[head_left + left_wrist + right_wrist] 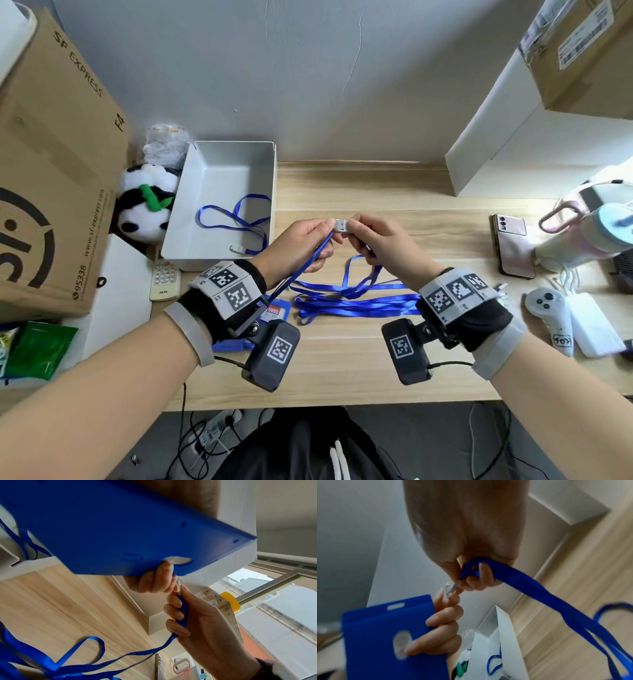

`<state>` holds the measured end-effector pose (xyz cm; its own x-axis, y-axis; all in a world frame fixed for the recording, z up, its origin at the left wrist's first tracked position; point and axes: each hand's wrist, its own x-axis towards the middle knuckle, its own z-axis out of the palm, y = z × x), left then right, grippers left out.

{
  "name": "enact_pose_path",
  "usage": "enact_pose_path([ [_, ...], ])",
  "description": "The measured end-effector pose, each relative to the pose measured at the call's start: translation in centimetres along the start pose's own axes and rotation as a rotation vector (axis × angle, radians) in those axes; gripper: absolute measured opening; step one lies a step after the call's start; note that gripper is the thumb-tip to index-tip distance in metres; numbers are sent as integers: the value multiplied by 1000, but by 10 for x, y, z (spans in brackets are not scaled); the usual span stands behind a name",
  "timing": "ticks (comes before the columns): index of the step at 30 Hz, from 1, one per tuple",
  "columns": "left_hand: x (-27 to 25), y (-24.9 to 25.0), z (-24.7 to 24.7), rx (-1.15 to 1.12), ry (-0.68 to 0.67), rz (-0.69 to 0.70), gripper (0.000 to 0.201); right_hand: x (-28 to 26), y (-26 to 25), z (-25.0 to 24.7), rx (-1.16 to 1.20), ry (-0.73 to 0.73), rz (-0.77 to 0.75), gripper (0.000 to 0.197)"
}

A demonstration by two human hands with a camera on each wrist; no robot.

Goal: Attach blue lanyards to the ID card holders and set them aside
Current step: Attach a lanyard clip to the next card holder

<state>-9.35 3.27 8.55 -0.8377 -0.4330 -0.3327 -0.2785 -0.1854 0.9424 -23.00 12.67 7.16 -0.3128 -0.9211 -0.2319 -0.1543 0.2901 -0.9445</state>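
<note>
The left hand [440, 626] grips a blue card holder [385, 642] above the desk [376, 359]. The right hand [380, 243] pinches the lanyard [539, 592] clip [340, 225] between its fingers, touching the left fingers.
</note>
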Motion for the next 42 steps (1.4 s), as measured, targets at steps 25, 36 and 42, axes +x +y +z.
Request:
enact_pose_path([
  [25, 7, -28, -13, 216, 293, 27, 16, -2, 2, -8, -91, 34, 204, 16],
  [36, 1, -16, -14, 516, 293, 302, 23, 3, -6, -11, -204, -42, 299, 14],
  [42, 4, -16, -14, 572, 293, 314, 25, 4, -7, -6, -279, -71, 284, 17],
])
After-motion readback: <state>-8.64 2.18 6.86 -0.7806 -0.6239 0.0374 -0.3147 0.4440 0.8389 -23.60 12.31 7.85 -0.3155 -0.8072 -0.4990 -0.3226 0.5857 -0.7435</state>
